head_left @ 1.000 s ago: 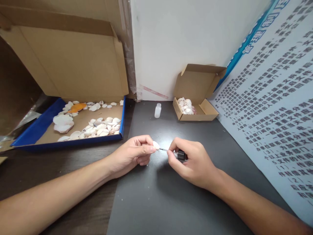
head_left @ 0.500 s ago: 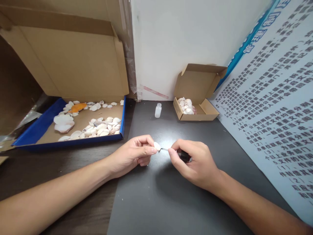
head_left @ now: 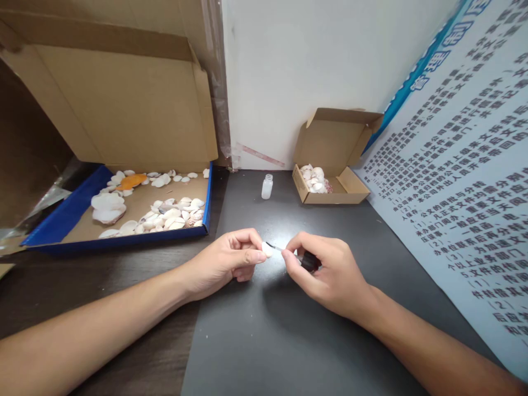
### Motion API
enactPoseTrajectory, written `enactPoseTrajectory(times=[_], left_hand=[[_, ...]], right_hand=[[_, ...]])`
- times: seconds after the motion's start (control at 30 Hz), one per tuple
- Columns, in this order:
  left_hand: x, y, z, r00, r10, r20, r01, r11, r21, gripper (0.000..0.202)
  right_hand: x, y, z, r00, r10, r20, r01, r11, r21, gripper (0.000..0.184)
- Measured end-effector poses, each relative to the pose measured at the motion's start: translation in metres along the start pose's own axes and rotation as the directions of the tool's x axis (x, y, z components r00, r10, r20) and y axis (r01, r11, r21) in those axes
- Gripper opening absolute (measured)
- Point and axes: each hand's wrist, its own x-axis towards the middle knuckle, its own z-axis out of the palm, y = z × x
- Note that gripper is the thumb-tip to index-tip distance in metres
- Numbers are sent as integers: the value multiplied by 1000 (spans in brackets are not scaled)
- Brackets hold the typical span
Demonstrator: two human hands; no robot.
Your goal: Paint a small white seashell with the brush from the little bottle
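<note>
Between the thumb and fingers of my left hand (head_left: 233, 256) is a small white seashell (head_left: 267, 250), pinched at its left edge. My right hand (head_left: 325, 269) holds a small brush (head_left: 309, 261) with a black cap-like handle, thin stem and dark tip. That tip meets the upper edge of the shell, though whether it presses on the surface I cannot tell. Beyond both hands, an uncapped small glass bottle (head_left: 267, 187) with whitish contents stands upright on the dark table mat (head_left: 247, 341).
At the left, an open blue-edged cardboard box (head_left: 124, 237) holds many shells and one orange piece (head_left: 132, 181). A smaller open cardboard box (head_left: 336, 197) with white shells stands at the back right. A white board (head_left: 305, 71) and a printed poster (head_left: 466, 181) rise behind.
The brush tip has moved from the shell's lower right side to its upper edge. The shell has turned slightly in my left hand. Bottle and boxes stay put.
</note>
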Motion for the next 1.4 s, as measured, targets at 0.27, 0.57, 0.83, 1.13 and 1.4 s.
enactPoseTrajectory(times=[0.27, 0.57, 0.83, 1.13, 1.4], left_hand=[[1, -1, -3, 998, 9, 68, -7, 1000, -22, 22], [2, -3, -5, 995, 20, 95, -19, 1000, -12, 21], [2, -3, -5, 995, 17, 101, -16, 1000, -6, 19], [2, -3, -6, 993, 15, 115, -14, 1000, -7, 18], [2, -3, -5, 993, 14, 119, -12, 1000, -13, 19]], right_hand=[[-1, 4, 0, 995, -5, 98, 1, 999, 39, 7], [-1, 5, 0, 995, -44, 94, 38, 997, 63, 8], [-2, 5, -1, 994, -47, 96, 38, 994, 99, 10], [-1, 2, -2, 998, -55, 40, 51, 993, 110, 10], [-1, 4, -2, 999, -39, 27, 36, 995, 88, 9]])
